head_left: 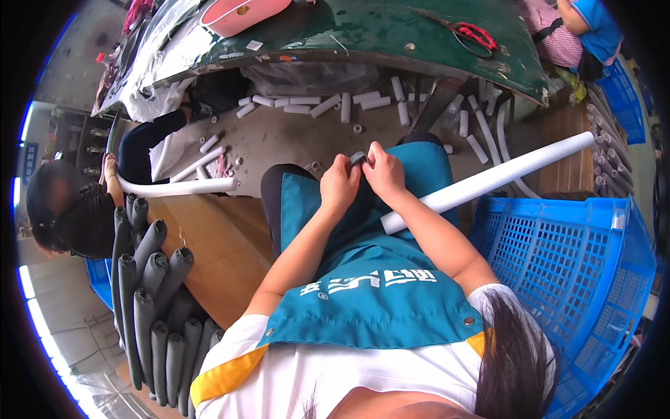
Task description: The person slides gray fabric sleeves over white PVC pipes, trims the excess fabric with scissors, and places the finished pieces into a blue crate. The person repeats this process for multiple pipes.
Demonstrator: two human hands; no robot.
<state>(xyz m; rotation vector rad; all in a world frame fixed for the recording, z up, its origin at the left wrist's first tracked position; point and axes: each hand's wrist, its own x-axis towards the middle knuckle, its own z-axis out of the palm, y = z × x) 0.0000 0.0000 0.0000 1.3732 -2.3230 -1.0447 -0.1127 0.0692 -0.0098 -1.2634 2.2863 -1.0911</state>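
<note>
My left hand (pixel 339 187) and my right hand (pixel 384 174) meet over my lap. Both have their fingers closed, pinching a small dark grey piece of material (pixel 358 158) between them. Most of that piece is hidden by the fingers, so its full shape does not show. A long white foam tube (pixel 516 167) lies slantwise across my lap, passing by my right forearm and reaching out to the right. Beneath the hands is my teal apron (pixel 412 171).
A green table (pixel 363 35) with scissors (pixel 474 38) and a pink basin (pixel 244 14) stands ahead. White tube pieces (pixel 324 106) litter the floor. At right is a blue crate (pixel 544 251); at left, grey-covered tubes (pixel 143 314) and a co-worker holding a white tube (pixel 181 187).
</note>
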